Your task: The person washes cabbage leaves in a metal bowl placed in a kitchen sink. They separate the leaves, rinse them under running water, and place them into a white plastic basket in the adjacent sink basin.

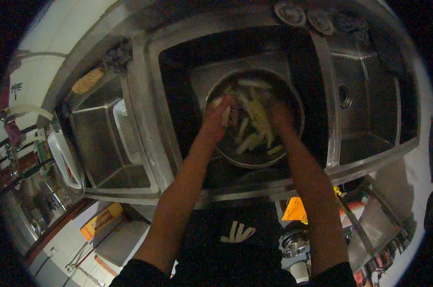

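A round metal bowl (pixel 255 166) stands in the middle sink, holding long pale-green and whitish vegetable pieces (pixel 258 117) whose exact kind I cannot make out. Both my hands reach down inside its rim. On the left side of the bowl, my left hand (pixel 222 114) has its fingers curled round some pale strips. My right hand (pixel 280 115) is at the right side, close against the pieces; its fingers are dark and smeared, so their pose does not show.
Steel basins flank the middle sink (pixel 178 45); the right one (pixel 360 136) has a drain. A white perforated basket (pixel 126 129) sits in the left one. A yellowish sponge (pixel 88 80), a dark scourer (pixel 117 58) and two round pale discs (pixel 293 14) lie along the back ledge.
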`<action>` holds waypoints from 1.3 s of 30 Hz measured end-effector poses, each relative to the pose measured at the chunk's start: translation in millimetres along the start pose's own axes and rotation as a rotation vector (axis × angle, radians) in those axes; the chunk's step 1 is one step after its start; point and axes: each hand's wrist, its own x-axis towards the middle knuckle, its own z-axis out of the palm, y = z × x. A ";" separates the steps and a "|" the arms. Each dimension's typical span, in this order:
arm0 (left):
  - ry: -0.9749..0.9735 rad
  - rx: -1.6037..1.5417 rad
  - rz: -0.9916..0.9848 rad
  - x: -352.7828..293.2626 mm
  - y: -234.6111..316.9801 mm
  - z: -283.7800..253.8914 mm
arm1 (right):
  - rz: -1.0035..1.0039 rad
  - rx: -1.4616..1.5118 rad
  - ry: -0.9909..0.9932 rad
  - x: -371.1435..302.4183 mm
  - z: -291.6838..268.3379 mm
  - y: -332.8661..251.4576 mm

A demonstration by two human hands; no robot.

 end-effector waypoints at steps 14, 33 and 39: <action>-0.690 1.036 0.626 41.8 41.7 20.8 | -0.518 -0.095 -0.268 -71.5 -180.3 -100.7; -0.974 0.710 -0.559 -66.1 56.0 24.6 | -0.568 -0.234 -0.586 -154.9 -159.3 -128.9; -1.056 0.861 -0.294 -75.3 56.6 21.6 | -0.612 -0.187 -0.542 -167.5 -174.8 -137.1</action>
